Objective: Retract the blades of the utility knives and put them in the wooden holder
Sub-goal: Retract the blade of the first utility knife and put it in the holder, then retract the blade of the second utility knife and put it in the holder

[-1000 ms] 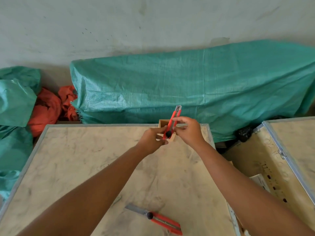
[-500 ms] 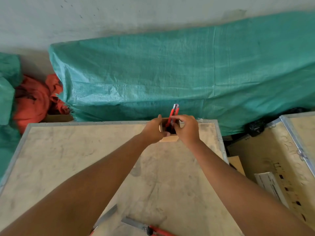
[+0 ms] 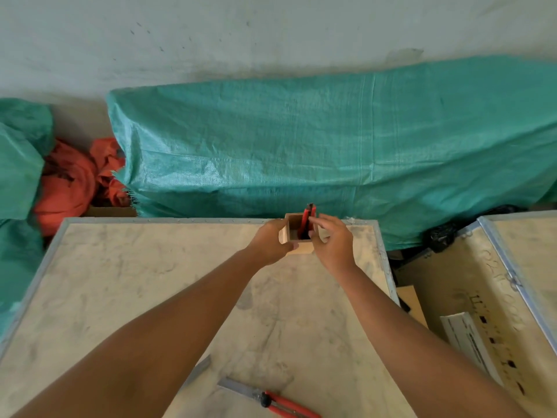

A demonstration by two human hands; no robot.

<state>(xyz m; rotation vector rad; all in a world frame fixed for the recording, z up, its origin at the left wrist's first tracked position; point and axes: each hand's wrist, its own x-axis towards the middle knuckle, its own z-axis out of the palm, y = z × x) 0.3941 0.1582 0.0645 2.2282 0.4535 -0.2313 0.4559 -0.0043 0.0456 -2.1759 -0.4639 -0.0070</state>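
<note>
A small square wooden holder [image 3: 293,227] stands at the far edge of the plywood crate top [image 3: 150,282]. My left hand [image 3: 267,243] grips the holder's left side. A red utility knife [image 3: 308,215] stands upright inside it, its top sticking out above the rim. My right hand [image 3: 333,245] pinches that knife's top with thumb and forefinger. Near the bottom edge lies a second red knife [image 3: 284,403] with its blade out. Beside my left forearm a third knife's bare blade [image 3: 199,368] shows, its handle hidden.
A green tarp [image 3: 331,146] covers a long bulk behind the crate, with orange cloth [image 3: 69,182] at the left. A gap on the right separates this crate from another metal-edged crate [image 3: 518,267] with a white label [image 3: 464,333].
The knife went from being held in the air by both hands down into the holder. My left hand moved onto the holder's side. The camera tilted, bringing a third blade into view.
</note>
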